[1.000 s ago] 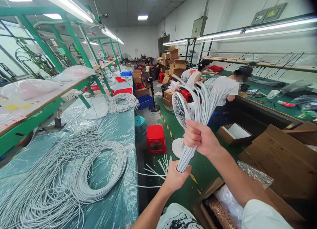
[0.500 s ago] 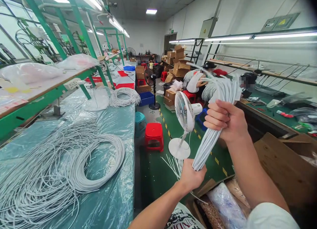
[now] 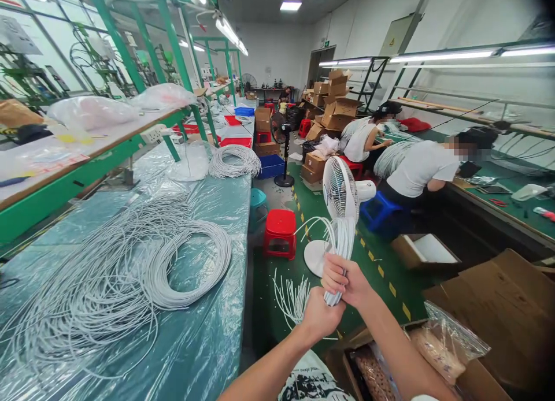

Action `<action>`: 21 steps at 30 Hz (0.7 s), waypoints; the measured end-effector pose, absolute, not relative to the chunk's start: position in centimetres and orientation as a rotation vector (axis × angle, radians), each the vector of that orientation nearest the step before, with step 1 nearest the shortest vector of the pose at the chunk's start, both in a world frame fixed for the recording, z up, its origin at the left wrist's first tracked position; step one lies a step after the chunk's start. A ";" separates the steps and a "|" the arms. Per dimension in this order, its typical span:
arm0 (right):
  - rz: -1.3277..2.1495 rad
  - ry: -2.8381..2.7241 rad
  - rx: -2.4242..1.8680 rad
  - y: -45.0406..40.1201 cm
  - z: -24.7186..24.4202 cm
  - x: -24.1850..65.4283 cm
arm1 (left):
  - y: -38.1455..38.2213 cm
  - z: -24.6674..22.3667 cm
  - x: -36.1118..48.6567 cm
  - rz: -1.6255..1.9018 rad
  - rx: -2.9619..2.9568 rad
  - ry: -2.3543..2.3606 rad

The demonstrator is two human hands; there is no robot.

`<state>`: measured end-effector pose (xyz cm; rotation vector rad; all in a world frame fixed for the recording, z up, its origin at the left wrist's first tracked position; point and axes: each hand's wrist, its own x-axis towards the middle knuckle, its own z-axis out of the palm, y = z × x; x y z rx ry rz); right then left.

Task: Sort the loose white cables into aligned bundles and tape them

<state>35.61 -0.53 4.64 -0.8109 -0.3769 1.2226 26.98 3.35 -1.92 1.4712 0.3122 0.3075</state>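
Note:
A bundle of white cables (image 3: 346, 237) is gripped by both of my hands in front of my body. My left hand (image 3: 323, 313) is closed around its lower part, with loose cable ends fanning out to the left below it. Just above, almost touching it, my right hand (image 3: 344, 278) wraps round the bundle, and the upper ends stick up and droop leftward. On the plastic-covered table to my left lie a round coil of white cable (image 3: 223, 253) and a wide loose heap of cables (image 3: 99, 279).
A white fan (image 3: 340, 187) stands just beyond my hands, near a red stool (image 3: 280, 233). Open cardboard boxes (image 3: 489, 308) with bagged parts are at lower right. Two people in white shirts sit along the right bench. Another cable coil (image 3: 235, 160) lies farther along the table (image 3: 217, 349).
My right hand has come down and left with the bundle, closing up to my left hand. The bundle's top is lower now. The view has turned slightly, showing the seated people more fully.

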 end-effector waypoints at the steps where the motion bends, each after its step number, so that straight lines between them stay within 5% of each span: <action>1: 1.256 -0.356 -0.812 -0.3 4.0 35.5 | 3.4 -2.7 26.6 0.299 1.473 0.356; 15: 1.441 -0.105 -0.754 1.7 -0.8 32.9 | 7.1 -6.3 16.6 0.155 1.553 0.481; 21: 1.284 -0.114 -0.920 0.6 -2.2 35.5 | 16.0 -11.6 5.2 0.197 1.576 1.210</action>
